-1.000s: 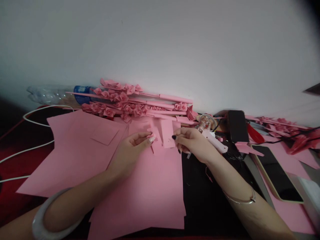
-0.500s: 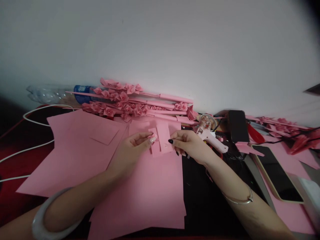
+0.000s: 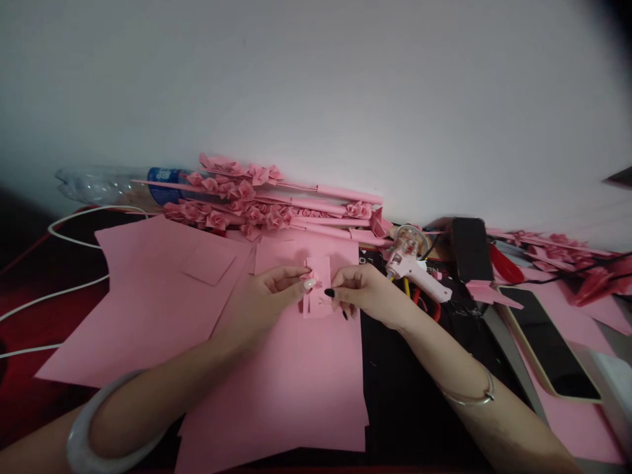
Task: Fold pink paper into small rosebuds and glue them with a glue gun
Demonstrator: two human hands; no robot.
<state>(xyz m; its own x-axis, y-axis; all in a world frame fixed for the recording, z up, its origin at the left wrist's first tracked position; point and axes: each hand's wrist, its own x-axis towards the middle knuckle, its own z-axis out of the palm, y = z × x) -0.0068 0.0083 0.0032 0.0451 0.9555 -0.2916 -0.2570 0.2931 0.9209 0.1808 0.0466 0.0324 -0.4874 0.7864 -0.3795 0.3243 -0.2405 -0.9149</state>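
Observation:
My left hand [image 3: 281, 293] pinches a small folded pink paper flower [image 3: 310, 276] between thumb and fingertips. Right under it is a small rectangular pink paper piece [image 3: 320, 306] with folded edges. My right hand [image 3: 355, 289] grips the right edge of that piece between its black-nailed thumb and fingers. Flower and paper piece overlap, and whether they are joined I cannot tell. Both hands are above a large pink paper sheet [image 3: 296, 382].
More pink sheets [image 3: 148, 289] lie to the left. Paper flower stems [image 3: 257, 210] and a plastic bottle [image 3: 99, 184] lie along the wall. On the right are a glue gun [image 3: 419, 276], a dark upright box-shaped object [image 3: 471, 250], and a phone [image 3: 548, 342]. White cables run at left.
My left hand has moved slightly right, bringing the flower over the paper piece. My right hand has shifted a little left and down with that piece, which now looks narrower.

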